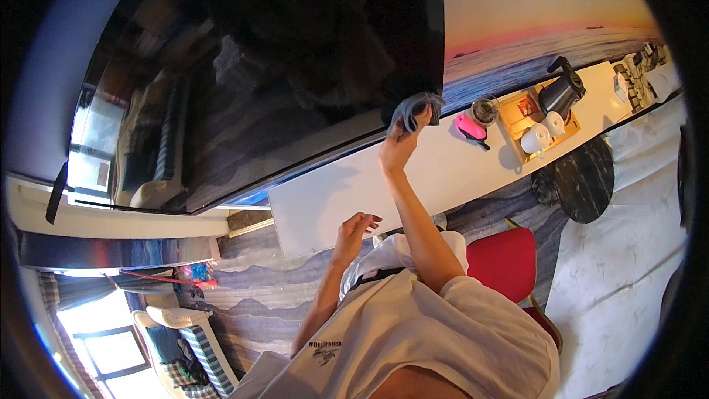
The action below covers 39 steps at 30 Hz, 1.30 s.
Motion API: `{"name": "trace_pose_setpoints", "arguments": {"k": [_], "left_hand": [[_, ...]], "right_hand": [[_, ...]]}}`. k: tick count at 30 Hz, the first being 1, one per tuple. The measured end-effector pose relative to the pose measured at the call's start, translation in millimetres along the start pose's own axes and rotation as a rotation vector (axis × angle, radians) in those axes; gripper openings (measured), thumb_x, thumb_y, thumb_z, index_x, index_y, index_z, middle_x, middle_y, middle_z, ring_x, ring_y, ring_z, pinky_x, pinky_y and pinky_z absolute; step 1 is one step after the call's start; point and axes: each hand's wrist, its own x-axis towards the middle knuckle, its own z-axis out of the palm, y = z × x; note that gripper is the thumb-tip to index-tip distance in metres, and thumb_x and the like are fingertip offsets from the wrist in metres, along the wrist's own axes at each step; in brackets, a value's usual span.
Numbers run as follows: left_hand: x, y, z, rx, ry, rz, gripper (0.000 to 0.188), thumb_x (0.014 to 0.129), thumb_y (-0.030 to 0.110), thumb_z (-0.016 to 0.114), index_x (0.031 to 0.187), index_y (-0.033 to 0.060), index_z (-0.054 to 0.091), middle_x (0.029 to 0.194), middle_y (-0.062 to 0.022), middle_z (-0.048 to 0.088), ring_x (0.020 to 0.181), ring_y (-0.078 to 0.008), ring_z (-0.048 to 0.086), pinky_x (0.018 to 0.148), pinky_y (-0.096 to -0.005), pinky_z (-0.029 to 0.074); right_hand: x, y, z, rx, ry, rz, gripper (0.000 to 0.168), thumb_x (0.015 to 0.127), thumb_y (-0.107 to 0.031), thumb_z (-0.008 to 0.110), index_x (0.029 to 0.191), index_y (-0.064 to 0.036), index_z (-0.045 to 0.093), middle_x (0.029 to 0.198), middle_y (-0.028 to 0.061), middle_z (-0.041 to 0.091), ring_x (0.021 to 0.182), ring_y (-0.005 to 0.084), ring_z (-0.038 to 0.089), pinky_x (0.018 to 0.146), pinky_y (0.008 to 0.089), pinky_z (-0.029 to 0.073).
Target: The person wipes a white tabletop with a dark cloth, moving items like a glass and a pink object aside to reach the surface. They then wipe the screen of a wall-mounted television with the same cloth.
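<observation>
My right hand (401, 147) grips a folded grey cloth (414, 112) at the lower right corner of a large black television screen (266, 77). Part of the cloth lies over the screen's edge, and some of my fingers are hidden by it. My left hand (357, 233) is raised near the front edge of a long white tabletop (332, 199), fingers loosely curled and holding nothing. Pale smears or reflections show on the dark glass.
On the white surface to the right are a pink-and-black item (471, 128), a glass jar (485, 110) and a wooden tray (523, 156) with an electric kettle (562, 91) and white cups (535, 138). A red chair (503, 263) and black round stool (585, 180) stand nearby.
</observation>
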Motion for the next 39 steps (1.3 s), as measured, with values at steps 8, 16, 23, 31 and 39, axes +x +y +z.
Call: {"name": "trace_pose_setpoints", "arguments": {"k": [8, 16, 23, 31, 39], "left_hand": [[-3.4, -20.7, -49.5, -0.048, -0.055, -0.012, 0.031, 0.102, 0.029, 0.048, 0.093, 0.0048, 0.065, 0.103, -0.0057, 0.071, 0.091, -0.0132, 0.063, 0.080, -0.0314, 0.049], [-4.1, -52.1, -94.0, -0.060, -0.181, -0.030, 0.030, 0.102, 0.028, 0.047, 0.088, 0.0049, 0.063, 0.103, -0.0052, 0.071, 0.091, -0.0135, 0.062, 0.080, -0.0328, 0.050], [4.3, -31.4, -126.9, 0.008, -0.201, 0.096, 0.031, 0.102, 0.029, 0.048, 0.092, 0.0044, 0.065, 0.099, -0.0043, 0.071, 0.088, -0.0122, 0.061, 0.078, -0.0314, 0.049], [-17.1, -66.7, -143.5, -0.095, -0.043, 0.021, 0.030, 0.102, 0.028, 0.049, 0.095, 0.0048, 0.067, 0.095, -0.0028, 0.070, 0.087, -0.0117, 0.061, 0.077, -0.0311, 0.048], [-23.9, -69.4, -126.4, -0.098, -0.016, 0.037, 0.031, 0.102, 0.028, 0.048, 0.096, 0.0031, 0.066, 0.096, -0.0038, 0.070, 0.087, -0.0125, 0.061, 0.077, -0.0316, 0.049]], "right_hand": [[0.4, 17.1, -8.5, -0.154, 0.008, -0.050, 0.051, 0.095, -0.010, 0.051, 0.143, 0.000, 0.035, 0.142, 0.0216, 0.045, 0.130, 0.0361, 0.045, 0.110, 0.0391, 0.032], [-55.1, 37.6, -26.5, -0.564, -0.285, -0.161, 0.054, 0.089, -0.006, 0.055, 0.140, 0.004, 0.040, 0.144, 0.0262, 0.042, 0.134, 0.0428, 0.039, 0.112, 0.0426, 0.032], [-43.2, 57.0, -58.8, -0.809, -0.420, -0.411, 0.066, 0.078, 0.002, 0.058, 0.141, -0.009, 0.046, 0.145, 0.0166, 0.047, 0.135, 0.0376, 0.042, 0.108, 0.0433, 0.040], [40.1, 45.4, -102.8, -0.983, -0.536, -0.538, 0.065, 0.077, 0.003, 0.056, 0.141, -0.005, 0.045, 0.143, 0.0178, 0.046, 0.119, 0.0425, 0.049, 0.102, 0.0456, 0.040], [-62.6, 10.4, -45.7, -0.822, -0.927, -0.634, 0.069, 0.076, 0.005, 0.061, 0.140, -0.014, 0.047, 0.143, 0.0191, 0.043, 0.117, 0.0407, 0.050, 0.097, 0.0452, 0.043]]}}
